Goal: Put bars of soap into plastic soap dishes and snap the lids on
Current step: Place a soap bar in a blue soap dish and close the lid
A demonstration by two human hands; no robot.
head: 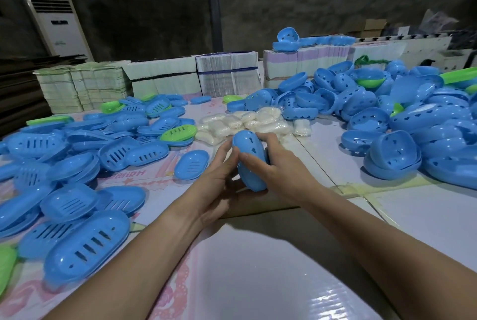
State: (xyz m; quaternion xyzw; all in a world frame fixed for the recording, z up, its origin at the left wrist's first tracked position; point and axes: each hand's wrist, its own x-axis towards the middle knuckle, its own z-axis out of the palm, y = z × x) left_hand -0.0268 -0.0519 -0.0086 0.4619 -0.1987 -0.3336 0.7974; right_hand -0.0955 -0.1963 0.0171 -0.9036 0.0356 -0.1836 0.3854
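Soap dish point(251, 162), glossy blue oval with small cut-out holes, on edge, gripped between left hand point(219, 180) and right hand point(278, 167).

The soap dish point(251, 162) in my hands is smooth blue plastic with a soft sheen. The slotted lids point(77, 154) heaped to my left are the same glossy plastic, a few in green. The soap bars point(247, 123) lie pale in clear, crinkled film. The table point(258, 281) is covered in shiny, coated cardboard. Stacked paper bundles point(227, 74) look matt.
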